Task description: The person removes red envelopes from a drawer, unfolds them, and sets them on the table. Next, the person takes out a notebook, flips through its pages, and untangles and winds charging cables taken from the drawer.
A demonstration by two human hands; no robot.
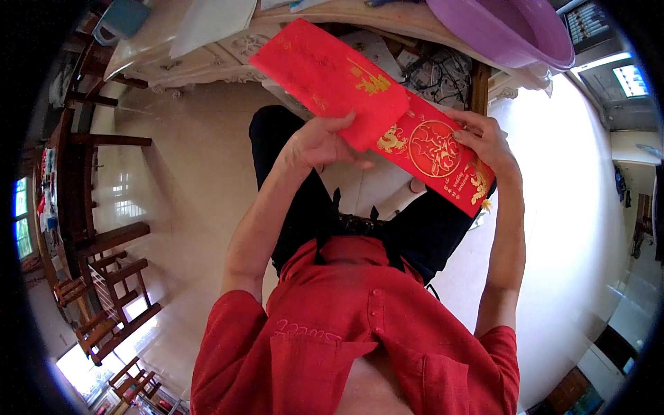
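A red envelope (325,69) with gold print slants across the upper middle, its lower right end overlapping a red card (432,146). The card bears a round gold emblem, gold dragon figures and small lettering. My left hand (332,143) is at the envelope's lower edge, thumb against it and the other fingers partly behind. At the card's upper right edge, my right hand (481,138) pinches it between thumb and fingers. A small yellow tassel (486,205) shows at the card's lower right corner.
A carved cream table (155,59) spans the top, with white papers (211,24) and a purple basin (508,28) on it. Tangled cables (443,79) lie in its open compartment. Wooden chairs (114,290) stand at the left.
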